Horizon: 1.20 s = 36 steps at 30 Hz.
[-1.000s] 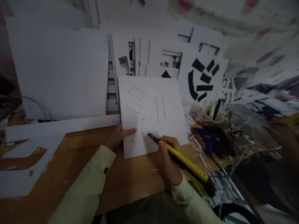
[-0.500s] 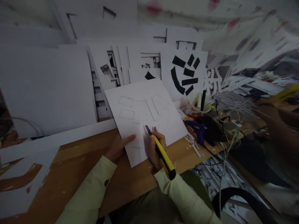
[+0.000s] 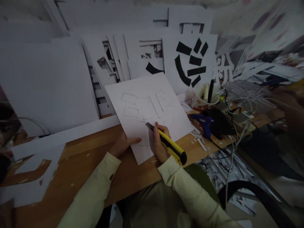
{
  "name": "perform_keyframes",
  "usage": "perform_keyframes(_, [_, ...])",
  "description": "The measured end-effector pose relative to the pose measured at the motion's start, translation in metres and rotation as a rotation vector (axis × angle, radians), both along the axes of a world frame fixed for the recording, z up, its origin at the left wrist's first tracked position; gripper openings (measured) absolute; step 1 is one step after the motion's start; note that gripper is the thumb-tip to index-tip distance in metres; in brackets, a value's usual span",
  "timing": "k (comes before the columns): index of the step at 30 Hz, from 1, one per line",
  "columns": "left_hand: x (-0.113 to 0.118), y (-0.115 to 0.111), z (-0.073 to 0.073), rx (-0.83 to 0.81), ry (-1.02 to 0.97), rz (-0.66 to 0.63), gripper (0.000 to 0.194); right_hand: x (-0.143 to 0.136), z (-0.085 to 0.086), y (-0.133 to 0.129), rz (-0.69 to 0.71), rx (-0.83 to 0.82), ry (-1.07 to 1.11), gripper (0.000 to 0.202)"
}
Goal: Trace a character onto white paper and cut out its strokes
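Note:
A white board (image 3: 152,90) with pencilled rectangles and darker lines on it is tilted above the wooden table. My left hand (image 3: 123,144) grips its lower left edge, thumb on top and fingers hidden underneath. In my right hand (image 3: 161,145) is a yellow and black utility knife (image 3: 174,147), with its blade out over the board near the drawn lines. Whether the blade tip touches the surface I cannot tell. Behind stands a white panel (image 3: 169,76) with several black shapes on it.
Several cut-out white sheets (image 3: 90,47) lean at the back. To the right are a paper cup (image 3: 201,103) with pens, a blue glue gun (image 3: 203,122), tangled cables (image 3: 239,133) and paper scraps. A cut sheet (image 3: 30,193) lies on the wooden table (image 3: 83,164). Another person's arm (image 3: 289,101) is at far right.
The knife's handle has swung to the right and its blade lies at a flatter angle over the board. My left hand keeps its grip. The camera view has shifted slightly.

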State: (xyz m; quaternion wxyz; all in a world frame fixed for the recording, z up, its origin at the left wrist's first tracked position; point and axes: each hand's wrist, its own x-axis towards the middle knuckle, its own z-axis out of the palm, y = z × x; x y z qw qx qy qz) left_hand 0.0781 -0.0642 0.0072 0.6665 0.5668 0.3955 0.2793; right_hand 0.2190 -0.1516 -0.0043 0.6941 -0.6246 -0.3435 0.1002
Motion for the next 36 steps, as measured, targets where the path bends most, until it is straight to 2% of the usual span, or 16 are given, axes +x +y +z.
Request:
perform_keyframes(4, [0.000, 0.001, 0.001, 0.030, 0.021, 0.006, 0.053, 0.000, 0.001, -0.002, 0.034, -0.002, 0.014, 0.025])
perform_keyframes(11, [-0.008, 0.009, 0.003, 0.063, 0.101, -0.056, 0.048, 0.003, -0.008, -0.001, 0.035, -0.017, 0.049, 0.028])
perform_keyframes(19, [-0.009, 0.005, 0.001, 0.012, 0.017, -0.057, 0.064, 0.004, -0.004, -0.001, 0.002, -0.035, 0.002, 0.031])
perform_keyframes(24, [-0.013, 0.004, -0.001, -0.039, 0.018, -0.028, 0.064, 0.005, -0.005, -0.003, 0.008, -0.015, 0.017, 0.029])
perform_keyframes(29, [-0.020, 0.003, -0.006, -0.144, -0.084, 0.010, 0.057, 0.005, -0.002, -0.005, 0.040, -0.006, 0.010, 0.029])
perform_keyframes(36, [-0.019, -0.013, -0.005, -0.069, -0.040, 0.157, 0.059, 0.000, 0.004, -0.008, 0.000, 0.003, -0.013, 0.027])
